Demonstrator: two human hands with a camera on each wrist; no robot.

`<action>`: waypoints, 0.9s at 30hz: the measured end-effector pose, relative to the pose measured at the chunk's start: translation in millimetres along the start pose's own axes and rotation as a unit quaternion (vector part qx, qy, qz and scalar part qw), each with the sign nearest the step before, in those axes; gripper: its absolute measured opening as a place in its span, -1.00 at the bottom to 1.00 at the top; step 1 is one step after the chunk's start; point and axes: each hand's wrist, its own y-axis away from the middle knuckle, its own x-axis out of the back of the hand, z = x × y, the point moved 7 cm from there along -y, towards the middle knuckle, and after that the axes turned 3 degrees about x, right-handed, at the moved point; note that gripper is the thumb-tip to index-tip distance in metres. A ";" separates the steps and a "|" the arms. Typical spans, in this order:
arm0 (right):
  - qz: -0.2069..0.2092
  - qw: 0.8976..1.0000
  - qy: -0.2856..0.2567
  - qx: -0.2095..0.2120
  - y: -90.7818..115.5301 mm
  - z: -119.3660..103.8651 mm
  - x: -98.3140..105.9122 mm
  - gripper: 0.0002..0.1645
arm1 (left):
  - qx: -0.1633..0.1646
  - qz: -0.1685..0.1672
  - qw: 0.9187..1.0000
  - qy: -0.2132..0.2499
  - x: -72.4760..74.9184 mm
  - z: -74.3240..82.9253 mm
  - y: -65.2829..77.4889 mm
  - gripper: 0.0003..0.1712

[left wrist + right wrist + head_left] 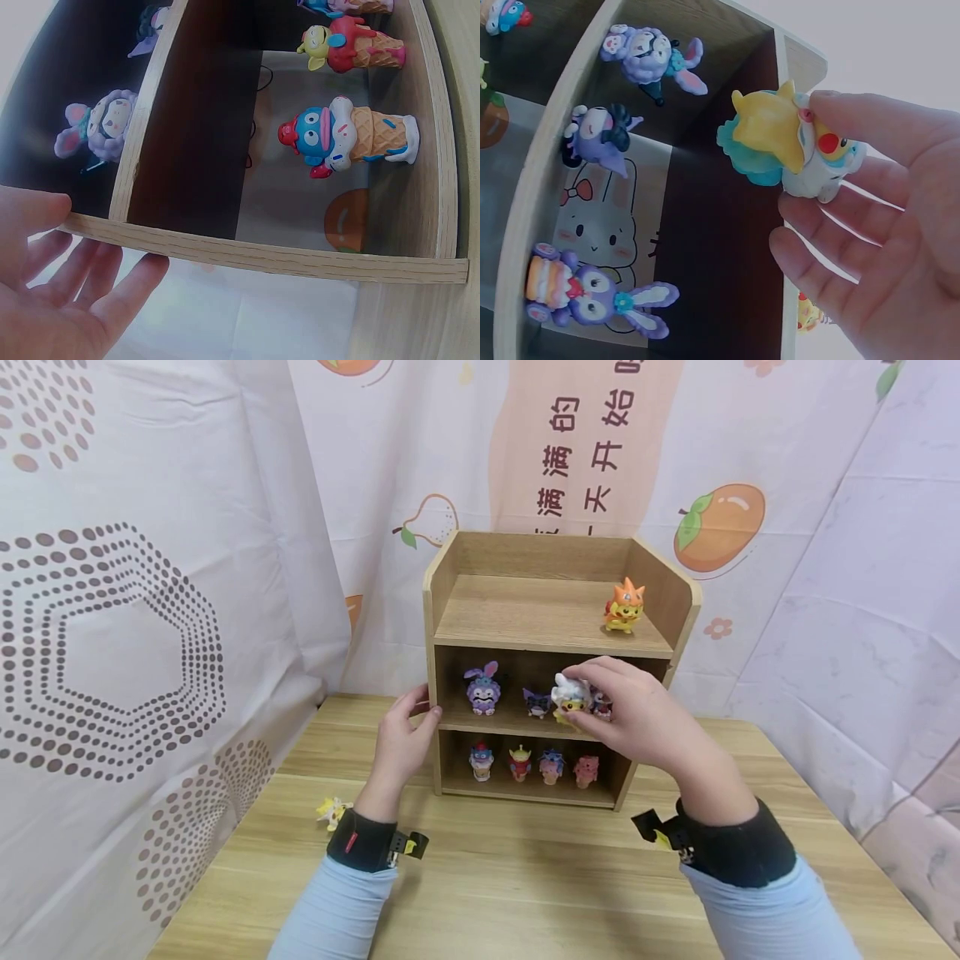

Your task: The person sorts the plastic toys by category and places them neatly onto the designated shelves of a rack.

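My right hand (648, 714) pinches a small yellow figurine with a white hood (572, 693) between thumb and fingers. It is in front of the middle shelf's right half; the right wrist view shows the figurine's yellow and teal parts (769, 127) pointing toward the shelf. At the left, my left hand (405, 739) grips the side panel of a wooden shelf unit (540, 647), thumb at the front edge and fingers along the outside. A purple long-eared figurine (483, 693), a smaller dark-eared one (537, 702) and a purple bunny holding a cake (592, 296) stand on the middle shelf.
Several ice-cream-cone figurines, including a blue one with a red cap (481, 762), line the bottom shelf. On top, toward the right, stands an orange-hooded yellow figurine (624, 607). A yellow-and-white figurine (331, 812) lies on the wooden table (480, 877) beside my left wrist. Printed curtains hang behind.
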 end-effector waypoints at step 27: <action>0.046 0.999 -0.009 0.022 -35.6 4.3 31.8 -0.46 | 0.005 -0.001 1.000 0.001 -1.0 -0.5 0.1 -0.56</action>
